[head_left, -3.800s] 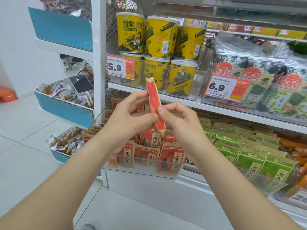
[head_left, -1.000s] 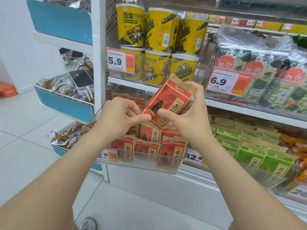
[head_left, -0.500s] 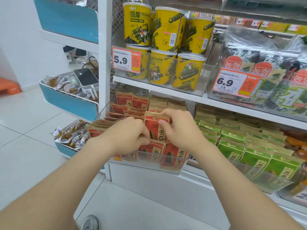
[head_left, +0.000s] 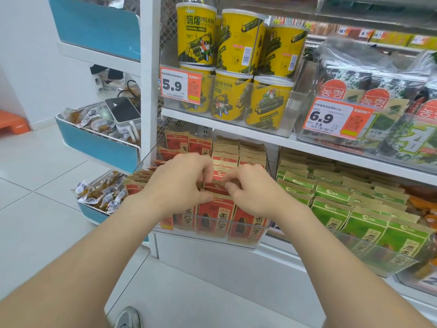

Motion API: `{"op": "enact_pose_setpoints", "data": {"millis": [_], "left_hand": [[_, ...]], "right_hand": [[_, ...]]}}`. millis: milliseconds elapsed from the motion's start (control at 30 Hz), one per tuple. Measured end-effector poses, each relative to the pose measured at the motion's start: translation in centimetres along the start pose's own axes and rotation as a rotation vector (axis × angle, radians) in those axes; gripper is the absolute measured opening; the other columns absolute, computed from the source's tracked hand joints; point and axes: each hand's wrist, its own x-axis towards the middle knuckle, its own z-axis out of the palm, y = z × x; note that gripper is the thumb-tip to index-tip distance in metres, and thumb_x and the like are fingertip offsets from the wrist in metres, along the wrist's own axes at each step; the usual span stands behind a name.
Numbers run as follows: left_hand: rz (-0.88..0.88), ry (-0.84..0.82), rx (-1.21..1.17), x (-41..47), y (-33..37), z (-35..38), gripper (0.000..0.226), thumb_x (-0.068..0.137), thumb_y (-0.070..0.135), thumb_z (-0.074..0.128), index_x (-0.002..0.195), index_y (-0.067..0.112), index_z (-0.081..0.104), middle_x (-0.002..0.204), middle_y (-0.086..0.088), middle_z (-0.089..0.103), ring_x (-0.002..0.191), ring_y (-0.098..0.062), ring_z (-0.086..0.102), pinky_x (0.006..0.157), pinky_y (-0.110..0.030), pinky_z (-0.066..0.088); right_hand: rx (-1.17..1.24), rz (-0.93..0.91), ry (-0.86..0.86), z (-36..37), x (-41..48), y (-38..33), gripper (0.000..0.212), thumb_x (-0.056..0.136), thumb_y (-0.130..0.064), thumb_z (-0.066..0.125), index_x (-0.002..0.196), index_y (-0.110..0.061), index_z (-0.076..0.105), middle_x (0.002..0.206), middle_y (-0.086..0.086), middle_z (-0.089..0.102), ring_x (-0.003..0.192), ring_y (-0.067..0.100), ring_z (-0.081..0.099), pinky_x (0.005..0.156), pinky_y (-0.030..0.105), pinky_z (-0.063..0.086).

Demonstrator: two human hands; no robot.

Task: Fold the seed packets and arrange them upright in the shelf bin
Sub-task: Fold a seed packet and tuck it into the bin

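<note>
Several red and tan seed packets (head_left: pixel 214 215) stand upright in rows inside a clear plastic shelf bin (head_left: pixel 246 242) on the lower shelf. My left hand (head_left: pixel 182 183) and my right hand (head_left: pixel 250 190) are both down in the bin's middle row. Their curled fingers pinch the top of a red seed packet (head_left: pixel 216 187) standing among the others, the left from its left side, the right from its right. Most of that packet is hidden by my fingers and the packets in front.
Green seed packets (head_left: pixel 335 209) fill the neighbouring clear bin to the right. Yellow seaweed canisters (head_left: pixel 238 43) and bagged seaweed (head_left: pixel 378 91) sit on the shelf above. Blue side baskets (head_left: pixel 99 147) with wrapped snacks and a phone hang at left. My shoe (head_left: pixel 126 318) is on the tiled floor.
A second ago both hands held the red packet up in front of the shelf. They have lowered it into the bin's middle row and now pinch its top down among the other packets.
</note>
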Motion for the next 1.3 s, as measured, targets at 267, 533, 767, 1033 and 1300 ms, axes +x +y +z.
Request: {"op": "enact_pose_setpoints", "data": {"millis": [267, 533, 767, 1033, 1300], "left_hand": [[0.018, -0.3, 0.135, -0.1, 0.0, 0.8, 0.016, 0.102, 0.038, 0.07, 0.117, 0.041, 0.072, 0.115, 0.016, 0.066, 0.138, -0.018, 0.033, 0.111, -0.05, 0.018], [0.042, -0.291, 0.187, 0.1, 0.0, 1.3, 0.021, 0.105, 0.038, 0.064, 0.124, 0.046, 0.072, 0.112, 0.018, 0.067, 0.129, -0.02, 0.042, 0.12, -0.059, 0.016], [0.045, -0.289, 0.191, -0.1, 0.2, 1.1, 0.027, 0.106, 0.042, 0.061, 0.131, 0.045, 0.069, 0.119, 0.016, 0.066, 0.135, -0.021, 0.043, 0.123, -0.06, 0.013], [0.063, -0.252, 0.097, -0.5, 0.5, 0.1, 0.033, 0.094, 0.04, 0.064, 0.126, 0.044, 0.073, 0.118, 0.024, 0.066, 0.13, -0.014, 0.05, 0.126, -0.055, 0.014], [-0.049, 0.17, -0.241, -0.4, 1.6, -1.0, 0.024, 0.099, 0.016, 0.056, 0.098, 0.032, 0.073, 0.09, 0.016, 0.073, 0.078, -0.003, 0.065, 0.079, -0.034, 0.052]], "right_hand": [[-0.017, 0.051, -0.115, -0.3, 0.2, -0.8, 0.031, 0.09, -0.02, 0.05, 0.084, -0.019, 0.081, 0.064, 0.001, 0.063, 0.078, 0.023, 0.055, 0.097, 0.041, 0.043], [-0.007, 0.212, 0.157, 1.0, 2.0, -0.5, 0.053, 0.089, -0.023, 0.065, 0.14, -0.038, 0.065, 0.133, -0.008, 0.07, 0.137, 0.028, 0.047, 0.11, 0.05, 0.028], [-0.165, 0.173, 0.153, 1.2, 3.3, 0.3, 0.022, 0.096, -0.029, 0.07, 0.117, -0.035, 0.075, 0.115, -0.008, 0.073, 0.125, 0.027, 0.055, 0.103, 0.048, 0.027], [0.001, -0.119, 0.535, -0.6, 2.1, -0.1, 0.02, 0.106, -0.013, 0.057, 0.124, -0.018, 0.063, 0.117, 0.0, 0.064, 0.104, 0.026, 0.064, 0.09, 0.046, 0.052], [0.085, -0.254, 0.957, -2.4, -0.2, -0.9, 0.022, 0.107, 0.0, 0.052, 0.126, 0.0, 0.062, 0.113, 0.014, 0.057, 0.104, 0.028, 0.058, 0.091, 0.035, 0.048]]}}
